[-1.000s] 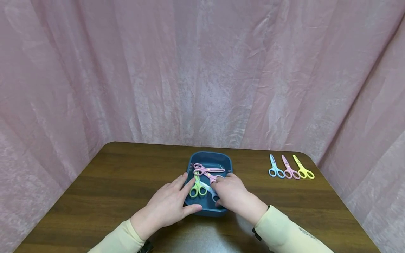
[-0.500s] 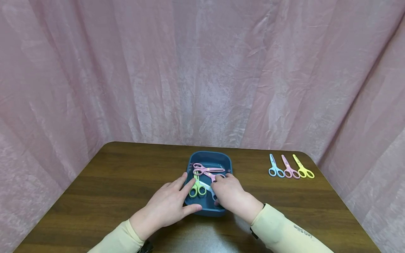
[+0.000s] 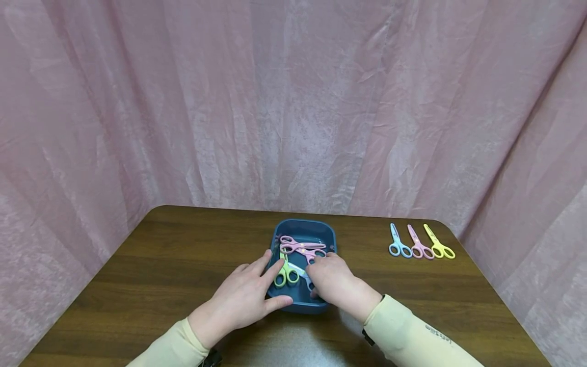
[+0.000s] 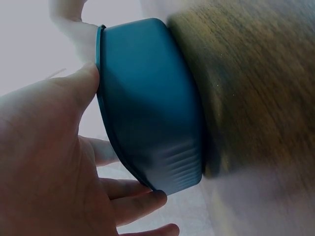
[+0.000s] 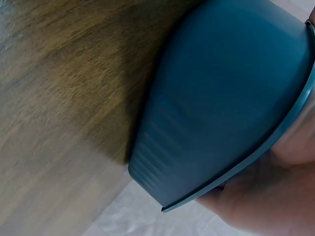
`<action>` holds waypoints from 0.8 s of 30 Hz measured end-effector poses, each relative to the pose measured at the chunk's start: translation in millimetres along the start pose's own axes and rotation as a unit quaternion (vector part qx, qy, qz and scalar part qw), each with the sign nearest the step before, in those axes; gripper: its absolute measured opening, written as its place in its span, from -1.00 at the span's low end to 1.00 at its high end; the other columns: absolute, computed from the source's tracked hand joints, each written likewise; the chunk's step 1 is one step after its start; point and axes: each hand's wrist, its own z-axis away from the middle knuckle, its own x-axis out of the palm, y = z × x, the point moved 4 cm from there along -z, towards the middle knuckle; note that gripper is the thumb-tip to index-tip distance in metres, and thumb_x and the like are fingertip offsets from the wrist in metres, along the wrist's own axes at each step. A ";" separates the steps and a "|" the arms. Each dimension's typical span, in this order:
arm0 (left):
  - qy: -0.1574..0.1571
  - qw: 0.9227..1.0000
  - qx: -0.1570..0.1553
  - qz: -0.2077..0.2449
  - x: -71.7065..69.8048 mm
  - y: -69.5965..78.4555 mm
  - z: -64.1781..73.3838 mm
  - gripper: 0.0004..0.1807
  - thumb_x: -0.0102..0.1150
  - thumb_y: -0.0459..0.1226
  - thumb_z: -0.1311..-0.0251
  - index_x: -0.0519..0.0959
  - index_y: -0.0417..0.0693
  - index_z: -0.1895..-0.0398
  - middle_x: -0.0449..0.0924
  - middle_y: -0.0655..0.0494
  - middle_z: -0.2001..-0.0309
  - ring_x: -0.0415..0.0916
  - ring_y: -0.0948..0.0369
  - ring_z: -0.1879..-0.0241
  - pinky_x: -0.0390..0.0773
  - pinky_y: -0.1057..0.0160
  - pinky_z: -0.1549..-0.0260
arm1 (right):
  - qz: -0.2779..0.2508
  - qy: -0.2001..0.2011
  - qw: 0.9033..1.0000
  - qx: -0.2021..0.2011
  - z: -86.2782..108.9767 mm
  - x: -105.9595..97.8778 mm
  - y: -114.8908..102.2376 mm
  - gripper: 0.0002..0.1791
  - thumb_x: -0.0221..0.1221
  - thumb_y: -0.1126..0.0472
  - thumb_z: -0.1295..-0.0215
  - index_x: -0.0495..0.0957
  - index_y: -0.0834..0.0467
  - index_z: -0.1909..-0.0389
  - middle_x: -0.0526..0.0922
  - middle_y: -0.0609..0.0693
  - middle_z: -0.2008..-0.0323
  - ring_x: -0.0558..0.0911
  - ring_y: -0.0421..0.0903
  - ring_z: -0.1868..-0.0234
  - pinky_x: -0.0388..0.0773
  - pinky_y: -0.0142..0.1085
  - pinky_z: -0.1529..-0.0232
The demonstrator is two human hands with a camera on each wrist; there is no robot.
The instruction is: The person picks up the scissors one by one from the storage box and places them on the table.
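Note:
In the head view a blue plastic tray point(image 3: 300, 308) holds several children's scissors. My left hand point(image 3: 243, 293) rests against its left and front rim, fingers spread and nearly straight. The left wrist view has the thumb point(image 4: 88, 81) touching the rim. Over the right wall, my right hand point(image 3: 335, 280) reaches inside, fingers bent down around the handle of the blue scissors point(image 3: 308, 280). Its fingertips are hidden, and I cannot tell whether they pinch the handle. Green scissors point(image 3: 286, 275) lie left of the blue ones. Behind them, pink scissors point(image 3: 302, 246) lie across a second pink pair point(image 3: 312, 253).
At the table's back right, blue scissors point(image 3: 400, 243), pink scissors point(image 3: 420, 244) and yellow scissors point(image 3: 439, 243) lie in a row, blades pointing away. The brown wooden table point(image 3: 183, 255) ends at a pink curtain point(image 3: 293, 112).
My right hand has shifted slightly left over the blue scissors' handle, mostly during the first half second. The left hand and the tray stay nearly still.

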 end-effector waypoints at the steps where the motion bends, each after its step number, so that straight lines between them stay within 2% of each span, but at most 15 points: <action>1: 0.000 1.000 0.000 0.000 0.2 0.0 -0.1 -0.04 0.14 0.41 -0.48 0.43 -0.04 -0.67 0.33 -0.33 -0.61 0.53 -0.20 -0.45 0.50 -0.29 -0.38 | 0.000 0.004 1.000 -0.003 0.0 0.4 0.3 -0.50 0.62 -0.17 -0.22 0.84 0.08 -0.01 0.84 0.02 0.12 0.75 -0.01 0.04 0.61 -0.04 -0.25; 9: -0.002 1.000 0.000 0.002 0.0 -0.1 -0.2 -0.04 0.12 0.42 -0.48 0.44 -0.04 -0.66 0.31 -0.33 -0.62 0.53 -0.21 -0.44 0.50 -0.29 -0.38 | -0.023 0.034 0.999 -0.031 2.3 0.5 2.6 -0.56 0.60 -0.16 -0.26 0.83 0.09 0.08 0.75 -0.04 0.32 0.65 -0.05 0.23 0.63 -0.01 -0.07; 17: -0.006 1.000 0.004 0.010 0.0 1.0 -0.6 -0.07 0.15 0.37 -0.50 0.42 -0.04 -0.68 0.29 -0.33 -0.63 0.49 -0.21 -0.48 0.49 -0.31 -0.39 | -0.046 0.039 0.998 -0.035 10.0 -7.3 4.0 -0.51 0.58 -0.11 -0.28 0.81 0.10 -0.09 0.82 0.04 0.14 0.74 0.04 0.09 0.62 0.05 -0.11; 24: -0.004 1.000 0.007 0.009 0.3 0.4 0.8 -0.05 0.09 0.42 -0.50 0.43 -0.03 -0.67 0.30 -0.32 -0.63 0.47 -0.21 -0.49 0.49 -0.30 -0.39 | -0.030 0.117 0.990 -0.067 21.3 -18.0 6.4 -0.52 0.59 -0.09 -0.18 0.83 0.02 -0.07 0.82 -0.03 0.19 0.76 0.03 0.15 0.62 0.03 -0.02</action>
